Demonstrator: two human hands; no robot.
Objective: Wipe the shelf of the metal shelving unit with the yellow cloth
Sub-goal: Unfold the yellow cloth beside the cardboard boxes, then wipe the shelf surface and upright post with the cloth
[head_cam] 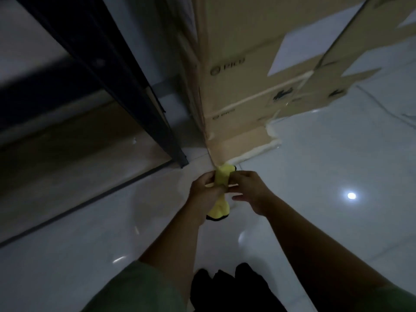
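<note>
**Folding the cloth before the wipe**

Both hands meet at frame centre over the glossy tiled floor (315,176). The left hand (206,190) has its fingers closed around the middle of the yellow cloth (221,176), whose black-edged tail hangs down toward 6 o'clock. The right hand (249,189) pinches the upper part of the cloth from the 3 o'clock side, fingers together on the fabric.

The metal shelving unit (126,86) stands at 10 o'clock, its dark post reaching the floor, with a wooden-looking shelf (74,158) low at 9 o'clock. Stacked cardboard boxes (258,75) rise at 12 to 1 o'clock.

The step in hand appears to be bunching or folding the cloth. It would go best by making a flat pad, tucking in the loose tail, then carrying it toward 9 o'clock and pressing evenly along the shelf.
</note>
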